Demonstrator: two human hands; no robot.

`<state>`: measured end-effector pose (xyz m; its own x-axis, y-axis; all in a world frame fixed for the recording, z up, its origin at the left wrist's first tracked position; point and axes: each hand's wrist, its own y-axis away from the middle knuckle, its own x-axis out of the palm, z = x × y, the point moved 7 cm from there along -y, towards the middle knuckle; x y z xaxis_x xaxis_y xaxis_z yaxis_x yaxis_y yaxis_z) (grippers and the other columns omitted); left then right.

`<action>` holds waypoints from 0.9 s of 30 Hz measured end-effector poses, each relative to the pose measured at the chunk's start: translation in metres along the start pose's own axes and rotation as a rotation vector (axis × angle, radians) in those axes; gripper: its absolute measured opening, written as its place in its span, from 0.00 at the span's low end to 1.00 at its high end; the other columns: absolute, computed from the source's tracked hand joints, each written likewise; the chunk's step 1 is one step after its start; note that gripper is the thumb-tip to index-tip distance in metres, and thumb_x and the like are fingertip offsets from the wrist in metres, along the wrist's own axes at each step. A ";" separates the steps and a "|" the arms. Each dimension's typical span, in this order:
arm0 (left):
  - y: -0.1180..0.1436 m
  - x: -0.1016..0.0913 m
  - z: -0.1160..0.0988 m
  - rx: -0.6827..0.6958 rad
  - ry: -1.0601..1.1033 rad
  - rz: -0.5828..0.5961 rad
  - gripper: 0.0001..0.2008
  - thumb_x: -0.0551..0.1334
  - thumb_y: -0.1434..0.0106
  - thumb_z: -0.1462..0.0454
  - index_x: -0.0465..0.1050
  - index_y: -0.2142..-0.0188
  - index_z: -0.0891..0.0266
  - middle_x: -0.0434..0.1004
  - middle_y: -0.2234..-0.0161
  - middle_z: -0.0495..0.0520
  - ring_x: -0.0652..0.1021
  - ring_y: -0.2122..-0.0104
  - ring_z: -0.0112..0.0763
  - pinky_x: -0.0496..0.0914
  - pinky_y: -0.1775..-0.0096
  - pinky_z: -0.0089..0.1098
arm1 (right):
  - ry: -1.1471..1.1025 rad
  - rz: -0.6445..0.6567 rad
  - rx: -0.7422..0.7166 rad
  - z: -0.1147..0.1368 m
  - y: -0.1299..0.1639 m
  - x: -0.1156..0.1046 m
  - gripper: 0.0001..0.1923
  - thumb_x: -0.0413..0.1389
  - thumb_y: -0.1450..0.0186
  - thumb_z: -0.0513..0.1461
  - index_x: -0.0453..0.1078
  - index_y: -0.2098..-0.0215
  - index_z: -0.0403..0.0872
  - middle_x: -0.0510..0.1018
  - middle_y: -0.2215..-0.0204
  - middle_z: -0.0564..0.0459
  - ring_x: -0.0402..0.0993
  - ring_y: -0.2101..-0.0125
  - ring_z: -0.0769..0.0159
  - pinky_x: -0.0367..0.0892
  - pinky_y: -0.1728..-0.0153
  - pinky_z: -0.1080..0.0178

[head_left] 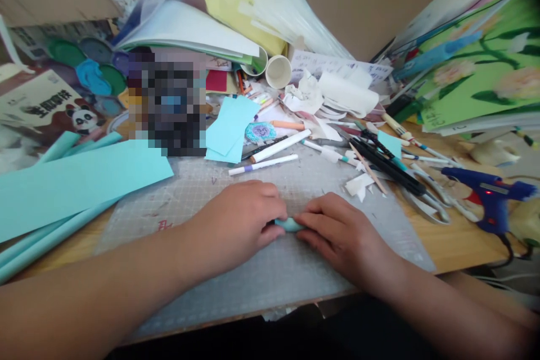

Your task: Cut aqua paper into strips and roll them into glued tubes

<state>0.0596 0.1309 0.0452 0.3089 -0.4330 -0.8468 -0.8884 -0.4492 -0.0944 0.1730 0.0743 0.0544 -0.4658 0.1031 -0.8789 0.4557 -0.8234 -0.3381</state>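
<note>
Left hand point(240, 219) and right hand point(337, 230) are both pinching the little blue paper roll point(289, 225) between them, lying 9-to-3 on the surface point(270, 281), equally close to each.

Home craft desk: cutting mat point(236, 287), glue gun point(491, 198), paper sheets point(76, 180), pens, scissors point(426, 202) etc.

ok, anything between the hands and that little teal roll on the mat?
Nothing visible. The left hand and right hand both touch the teal paper roll directly, pressing it on the cutting mat from either side. Only a short middle part of the roll shows between the fingers. Pens and scraps lie further back, apart from it.
</note>
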 end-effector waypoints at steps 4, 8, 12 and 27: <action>-0.001 0.002 0.001 -0.022 -0.025 -0.009 0.04 0.62 0.37 0.65 0.76 0.66 0.60 0.73 0.68 0.51 0.74 0.67 0.34 0.65 0.65 0.32 | 0.028 -0.014 -0.017 0.002 0.000 -0.001 0.07 0.55 0.32 0.35 0.75 0.60 0.42 0.76 0.67 0.45 0.72 0.67 0.60 0.70 0.68 0.60; -0.001 0.003 0.000 -0.041 -0.063 -0.018 0.04 0.60 0.38 0.67 0.74 0.66 0.61 0.71 0.68 0.51 0.72 0.67 0.35 0.65 0.65 0.34 | 0.046 -0.017 -0.013 0.005 -0.002 0.000 0.09 0.52 0.31 0.35 0.74 0.61 0.40 0.75 0.67 0.44 0.70 0.67 0.59 0.70 0.68 0.58; -0.001 0.001 -0.002 -0.029 -0.096 -0.021 0.04 0.59 0.37 0.66 0.73 0.66 0.61 0.70 0.68 0.51 0.71 0.64 0.37 0.64 0.63 0.35 | 0.070 -0.011 -0.006 0.004 -0.001 0.002 0.09 0.52 0.31 0.36 0.74 0.61 0.41 0.75 0.68 0.46 0.68 0.67 0.60 0.69 0.68 0.59; -0.005 -0.001 0.000 -0.035 -0.136 -0.004 0.08 0.56 0.36 0.65 0.74 0.66 0.60 0.72 0.68 0.52 0.73 0.66 0.36 0.66 0.64 0.35 | 0.119 0.082 0.119 -0.038 0.046 -0.022 0.12 0.50 0.29 0.38 0.74 0.55 0.44 0.75 0.65 0.45 0.68 0.65 0.59 0.66 0.65 0.59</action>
<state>0.0636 0.1337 0.0462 0.2617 -0.3221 -0.9098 -0.8741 -0.4788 -0.0819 0.2330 0.0549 0.0459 -0.3346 0.0921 -0.9378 0.3926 -0.8911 -0.2276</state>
